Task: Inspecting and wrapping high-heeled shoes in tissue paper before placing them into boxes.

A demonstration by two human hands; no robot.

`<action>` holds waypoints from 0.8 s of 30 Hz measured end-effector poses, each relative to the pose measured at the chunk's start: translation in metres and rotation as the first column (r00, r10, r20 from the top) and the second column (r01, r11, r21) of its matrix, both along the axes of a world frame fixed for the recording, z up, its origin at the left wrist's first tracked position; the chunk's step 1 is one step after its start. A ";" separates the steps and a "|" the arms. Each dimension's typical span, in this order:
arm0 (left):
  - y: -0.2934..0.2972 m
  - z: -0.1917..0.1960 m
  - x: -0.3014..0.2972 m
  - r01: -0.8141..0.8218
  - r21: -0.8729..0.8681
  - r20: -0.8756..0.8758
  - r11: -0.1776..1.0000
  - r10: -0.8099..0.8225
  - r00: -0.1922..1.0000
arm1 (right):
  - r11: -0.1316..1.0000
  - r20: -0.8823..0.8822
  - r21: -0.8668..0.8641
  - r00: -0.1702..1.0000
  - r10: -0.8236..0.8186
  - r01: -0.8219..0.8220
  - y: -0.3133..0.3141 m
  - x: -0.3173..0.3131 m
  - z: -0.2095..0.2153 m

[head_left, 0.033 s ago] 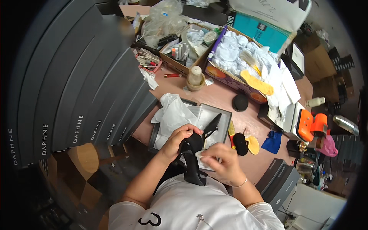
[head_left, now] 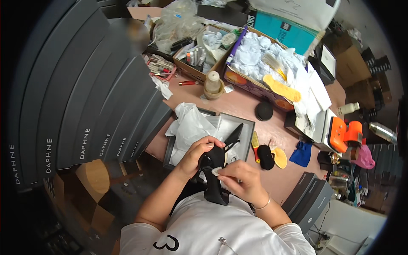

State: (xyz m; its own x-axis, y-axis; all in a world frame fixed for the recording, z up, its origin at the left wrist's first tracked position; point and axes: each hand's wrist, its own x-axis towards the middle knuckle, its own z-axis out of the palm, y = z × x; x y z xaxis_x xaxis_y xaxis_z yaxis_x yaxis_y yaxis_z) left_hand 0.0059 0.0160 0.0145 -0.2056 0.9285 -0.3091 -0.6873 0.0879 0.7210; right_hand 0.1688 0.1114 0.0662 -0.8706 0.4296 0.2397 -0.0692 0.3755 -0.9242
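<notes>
Close to my body, my left hand (head_left: 196, 158) is wrapped round one end of a black high-heeled shoe (head_left: 213, 187). My right hand (head_left: 243, 180) pinches a small white pad (head_left: 216, 171) between thumb and fingers and holds it against the shoe's side. Just beyond lies a grey shoebox (head_left: 248, 142) with its inside showing. White tissue paper (head_left: 190, 123) fills its left part, and a second black shoe (head_left: 233, 138) rests on the right. My hands hide part of the box's near side.
Tall stacks of grey shoeboxes (head_left: 80, 85) rise at my left. Right of the open box lie a yellow brush (head_left: 255, 144), a black pad (head_left: 266, 158) and a blue cloth (head_left: 301, 154). Farther back stand a small bottle (head_left: 213, 83) and a carton of crumpled paper (head_left: 255, 83).
My right hand has come slightly left, bringing the white pad onto the shoe. The left hand keeps its hold. The whole view has shifted a little.
</notes>
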 end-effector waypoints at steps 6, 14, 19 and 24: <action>0.011 0.018 0.017 0.045 0.049 -0.132 0.998 -0.038 0.990 | 0.833 -0.161 0.510 0.975 -0.151 0.213 -0.013 -0.001 -0.003; 0.006 0.020 0.024 0.064 0.050 -0.116 0.997 -0.058 0.992 | 0.822 -0.160 0.528 0.976 -0.150 0.212 -0.027 0.018 -0.002; 0.002 0.019 0.030 0.024 0.046 -0.149 0.999 -0.017 0.989 | 0.809 -0.110 0.555 0.981 -0.162 0.196 -0.027 0.013 0.007; -0.002 0.018 0.026 0.016 0.021 -0.132 1.000 -0.013 0.991 | 0.805 -0.110 0.558 0.980 -0.165 0.198 -0.028 0.009 0.007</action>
